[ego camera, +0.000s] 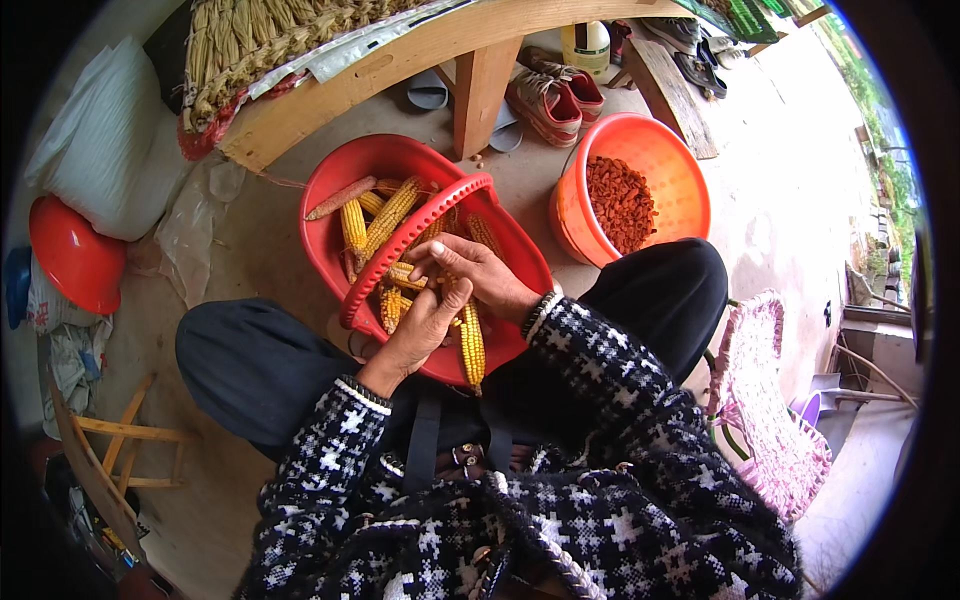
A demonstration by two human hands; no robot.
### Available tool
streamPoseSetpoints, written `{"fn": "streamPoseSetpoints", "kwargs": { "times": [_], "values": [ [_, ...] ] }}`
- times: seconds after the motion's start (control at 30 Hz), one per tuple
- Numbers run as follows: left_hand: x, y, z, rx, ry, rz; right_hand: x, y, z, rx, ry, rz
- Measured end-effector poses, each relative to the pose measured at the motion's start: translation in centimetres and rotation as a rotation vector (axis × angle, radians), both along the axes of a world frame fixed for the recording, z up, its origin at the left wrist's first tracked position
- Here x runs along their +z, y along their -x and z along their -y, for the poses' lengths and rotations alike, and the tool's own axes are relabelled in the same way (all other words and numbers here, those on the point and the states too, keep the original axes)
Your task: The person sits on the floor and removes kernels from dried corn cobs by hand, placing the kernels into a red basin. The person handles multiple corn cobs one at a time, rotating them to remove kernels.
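My left hand (pixel 418 330) and my right hand (pixel 480 274) meet over a red plastic basket (pixel 319 180) between my knees. An ear of yellow corn (pixel 472 349) passes between them, its tip pointing towards me past the near rim. Both hands appear closed around its upper part, which fingers and palms largely hide. A few loose kernels show beside my left thumb. Several more corn ears (pixel 394 214) lie in the basket, along with a bare reddish cob (pixel 343 196) by the far-left wall. The basket's arched handle (pixel 405 244) crosses above the corn.
Right of the basket, an orange bucket (pixel 686 187) contains reddish-brown pieces (pixel 619 202). Beyond stand a wooden frame (pixel 487 97) and shoes (pixel 551 101). White sacks (pixel 112 150) and a red bowl (pixel 79 255) are left; a pink-covered chair (pixel 750 360) is right.
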State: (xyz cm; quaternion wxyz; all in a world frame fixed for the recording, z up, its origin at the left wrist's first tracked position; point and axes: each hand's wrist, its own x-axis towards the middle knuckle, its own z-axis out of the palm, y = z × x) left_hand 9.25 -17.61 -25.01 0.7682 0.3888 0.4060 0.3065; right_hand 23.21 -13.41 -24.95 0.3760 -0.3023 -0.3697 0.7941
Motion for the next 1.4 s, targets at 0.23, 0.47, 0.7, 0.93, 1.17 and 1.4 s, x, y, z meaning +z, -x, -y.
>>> {"fn": "streamPoseSetpoints", "kwargs": {
  "times": [0.23, 0.47, 0.7, 0.93, 1.17, 1.4],
  "values": [
    [0.5, -0.5, 0.4, -0.001, -0.007, -0.001, -0.9, -0.3, 0.2, -0.031, -0.006, -0.06],
    [0.2, -0.1, 0.5, 0.068, -0.093, -0.164, -0.6, -0.3, 0.2, -0.025, -0.061, -0.127],
    [0.8, -0.9, 0.3, 0.102, 0.001, -0.168, 0.2, 0.2, 0.8, -0.07, -0.06, -0.138],
    [-0.7, -0.9, 0.9, 0.172, -0.034, -0.174, 0.6, 0.4, 1.2, -0.095, -0.1, -0.114],
    [-0.1, -0.3, 0.3, 0.067, 0.064, -0.141, 0.4, 0.5, 1.2, -0.135, -0.035, -0.121],
    [-0.8, -0.3, 0.3, 0.101, 0.184, -0.061, 0.2, 0.5, 1.2, -0.119, -0.042, -0.091]
  ]
}}
